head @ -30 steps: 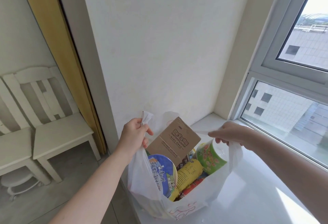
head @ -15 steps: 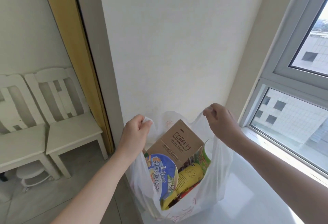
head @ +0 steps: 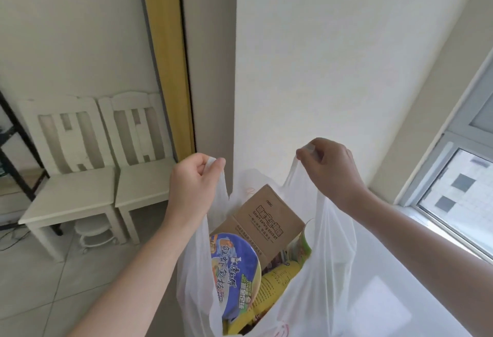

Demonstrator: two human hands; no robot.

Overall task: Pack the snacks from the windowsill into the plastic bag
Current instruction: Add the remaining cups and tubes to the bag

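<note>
The left hand [head: 196,179] is curled tight round one handle of the plastic bag [head: 329,270]. The right hand [head: 330,168] pinches the other handle between thumb and curled fingers. A second ago the right hand was low at the rim; now both handles are drawn up taut. The bag hangs over the windowsill [head: 400,299], its bottom out of view. It holds a brown box [head: 266,219], a blue noodle bowl [head: 234,270], a yellow packet [head: 277,280] and a green cup [head: 301,246]. Two white chairs [head: 72,176] stand to the left.
</note>
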